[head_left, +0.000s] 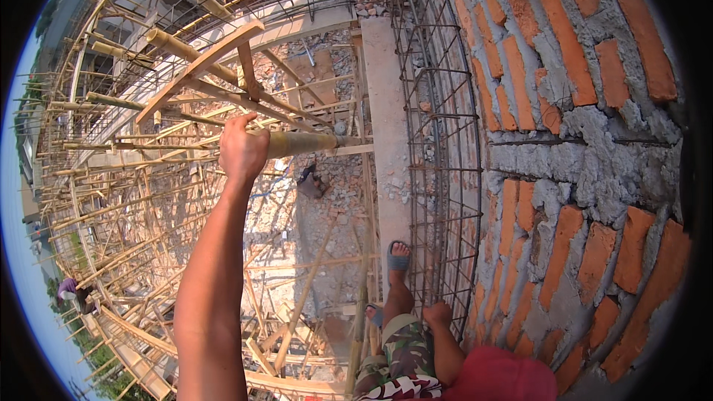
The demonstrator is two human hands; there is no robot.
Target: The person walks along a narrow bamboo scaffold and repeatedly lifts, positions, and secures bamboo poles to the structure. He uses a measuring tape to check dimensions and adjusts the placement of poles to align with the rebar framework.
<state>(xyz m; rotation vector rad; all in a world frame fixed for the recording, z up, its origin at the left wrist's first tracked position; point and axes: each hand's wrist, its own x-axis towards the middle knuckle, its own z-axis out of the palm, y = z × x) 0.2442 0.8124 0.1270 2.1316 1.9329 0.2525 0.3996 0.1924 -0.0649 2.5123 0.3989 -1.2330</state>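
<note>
My left hand [243, 150], at the end of an outstretched arm, is closed round the upper end of a thick bamboo pole [301, 143]. The pole runs down toward the concrete beam [388, 96]. Low in the view, my right hand [438, 315] is closed at a bar of the steel rebar cage [444, 171]; its fingers are partly hidden. One sandalled foot [399, 257] stands on the beam beside the cage. The other sandal [375, 315] shows at the beam's left edge.
A brick wall [564, 245] with rough mortar rises close on the right. Bamboo and timber scaffolding [141, 200] fills the left, with a nailed timber frame [200, 67] near my left hand. Far below lies rubble-strewn ground [342, 200], with a crouching person [312, 182]. Another person [73, 293] is at far left.
</note>
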